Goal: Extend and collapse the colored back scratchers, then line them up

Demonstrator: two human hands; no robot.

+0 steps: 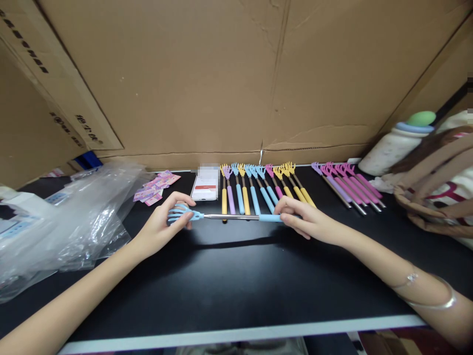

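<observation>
A light-blue telescopic back scratcher [232, 217] is held level above the black table, its metal rod showing between claw and handle. My left hand [166, 219] pinches the claw head at the left end. My right hand [301, 217] is closed round the end of the blue grip, covering its tip. Behind it, a row of back scratchers [252, 190] in yellow, purple, blue and pink lies on the table, claws toward the back. Farther right rests a second group of pink and purple back scratchers [351, 187], with metal rods pointing toward me.
Clear plastic bags [81, 222] are heaped at the left, beside small pink-purple cards [157, 187]. A phone [205, 185] lies near the cardboard wall [192, 79]. At the right are a white bottle [386, 150] and a brown-and-white bag [436, 187]. The table's pale front edge [236, 337] runs below.
</observation>
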